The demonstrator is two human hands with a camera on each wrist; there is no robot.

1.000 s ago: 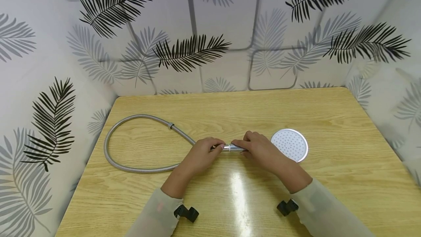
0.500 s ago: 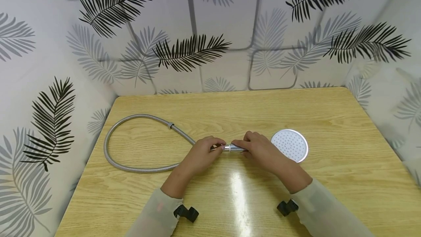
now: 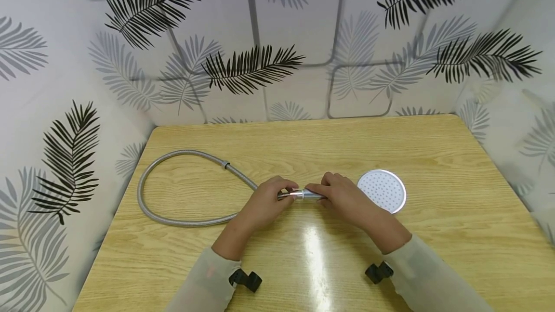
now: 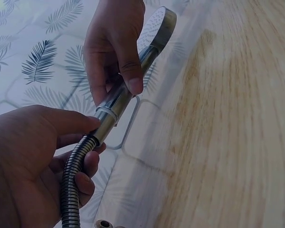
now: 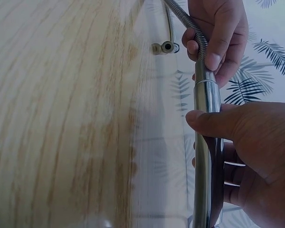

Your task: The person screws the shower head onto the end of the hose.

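Note:
A round shower head (image 3: 381, 190) with a white nozzle face lies on the right side of the table. My right hand (image 3: 344, 199) grips its chrome handle (image 5: 206, 156), thumb on one side and fingers on the other. My left hand (image 3: 265, 201) pinches the metal nut (image 4: 104, 129) at the end of a ribbed steel shower hose (image 3: 139, 191). This nut meets the handle's end in line with it; the threads are hidden. In the left wrist view, several left fingers curl round the hose below the nut.
The hose loops across the left part of the wooden table (image 3: 303, 148). Its other end, with a small open fitting (image 5: 167, 46), shows in the right wrist view. A leaf-patterned wall covering (image 3: 299, 90) stands behind the table and at both sides.
My left thumb and fingers have shifted slightly on the nut, and more of the nut and hose end shows between them. My right hand and the shower head have stayed still.

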